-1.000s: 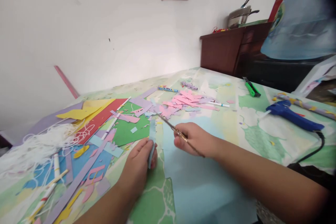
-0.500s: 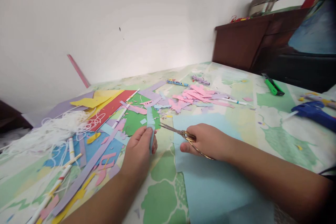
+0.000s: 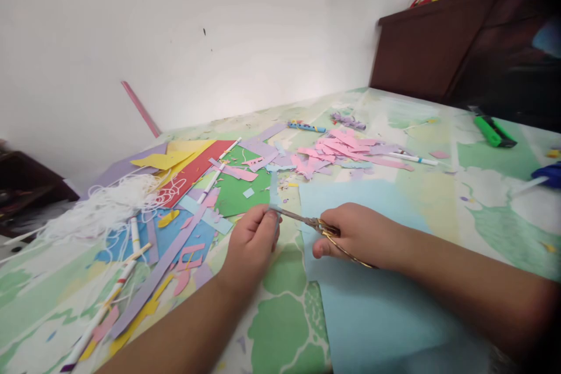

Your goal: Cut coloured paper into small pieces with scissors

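Observation:
My left hand (image 3: 254, 241) pinches a narrow strip of light blue paper (image 3: 274, 186), which sticks up past my thumb. My right hand (image 3: 356, 238) holds a pair of scissors (image 3: 313, 222) by gold-coloured handles. The scissor blades point left and reach the strip just at my left fingertips; they look closed or nearly so. Below my right hand and forearm lies a large light blue paper sheet (image 3: 377, 298) with a notched left edge. Part of the strip is hidden inside my left fist.
Pink paper scraps (image 3: 337, 149) are heaped behind my hands. At left lie tangled white string (image 3: 100, 210), coloured sheets, purple strips (image 3: 162, 269) and white sticks. A green box cutter (image 3: 495, 131) and a blue-handled tool (image 3: 547, 174) are at right. A brown cabinet (image 3: 429, 47) stands behind.
The scissors have come up to the strip at my left fingertips, and their blades have drawn together. The camera has turned slightly, shifting most of the table rightward in view.

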Motion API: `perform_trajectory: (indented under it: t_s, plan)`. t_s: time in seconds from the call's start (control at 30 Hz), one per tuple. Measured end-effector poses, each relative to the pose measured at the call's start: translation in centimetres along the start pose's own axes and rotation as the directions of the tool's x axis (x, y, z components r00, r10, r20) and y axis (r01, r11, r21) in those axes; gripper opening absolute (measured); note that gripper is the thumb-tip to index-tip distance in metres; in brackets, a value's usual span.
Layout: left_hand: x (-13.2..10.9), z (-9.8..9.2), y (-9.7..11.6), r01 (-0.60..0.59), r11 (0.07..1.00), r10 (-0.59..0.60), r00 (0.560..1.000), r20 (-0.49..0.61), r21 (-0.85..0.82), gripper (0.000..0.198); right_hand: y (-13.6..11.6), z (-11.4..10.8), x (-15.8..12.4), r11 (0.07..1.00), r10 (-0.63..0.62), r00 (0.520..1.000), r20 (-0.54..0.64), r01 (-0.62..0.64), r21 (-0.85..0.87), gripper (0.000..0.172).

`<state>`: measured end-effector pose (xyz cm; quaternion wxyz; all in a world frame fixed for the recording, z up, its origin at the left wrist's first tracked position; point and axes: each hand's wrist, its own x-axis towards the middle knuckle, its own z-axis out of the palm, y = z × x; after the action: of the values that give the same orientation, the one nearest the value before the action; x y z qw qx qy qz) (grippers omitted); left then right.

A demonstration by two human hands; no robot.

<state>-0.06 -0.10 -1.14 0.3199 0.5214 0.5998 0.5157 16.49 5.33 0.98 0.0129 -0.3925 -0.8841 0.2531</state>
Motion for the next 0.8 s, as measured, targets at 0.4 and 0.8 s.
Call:
perform_trajectory:
  t_s: [0.4,0.8]
  plan:
    - [-0.48,0.32,-0.08,-0.075,0.99,0.075,0.997,-0.007,-0.117,0.029,0.34,0.39,0.22,0.998,-0.058,0.998,-0.008,0.058,-0.008,0.049]
    - [-0.6,0.18,-0.2,-0.089,0.992,0.088,0.996,-0.011,-0.086,0.029,0.22,0.38,0.14,0.998,-0.066,0.998,0.001,0.066,-0.019,0.049]
